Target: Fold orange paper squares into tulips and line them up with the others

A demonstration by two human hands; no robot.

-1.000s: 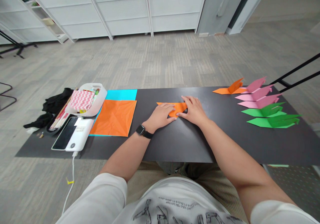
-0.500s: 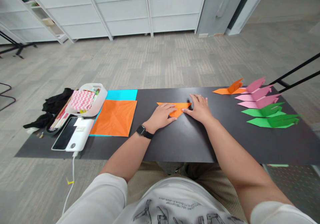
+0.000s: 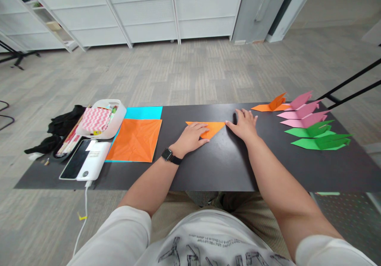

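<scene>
Resting left hand [image 3: 193, 137]: mid-frame, fingers nearly straight and side by side, thumb held out, laid over the paper's left part — gripping nothing that I can see.
Right hand [image 3: 245, 126]: right of centre, fingers spread wide, thumb tip at the paper's right corner, nothing in its grasp.
Folded orange paper [image 3: 214, 129]: a triangle in the middle of the frame, flat on the dark table [image 3: 208, 171], partly hidden by the left hand.
White bin [image 3: 118, 120]: left of the frame, holding a pink-and-white zigzag packet [image 3: 95, 119]; yellow and green bits beside it are too small to name.
Black tray [image 3: 63, 157]: far left beside the bin, with pale and reddish sticks [image 3: 68, 144] in it.
Dark bundle [image 3: 66, 120]: left, cloth-like — hard to make out.
Shelf [image 3: 38, 8]: upper left, cut off, its coloured contents unclear.
</scene>
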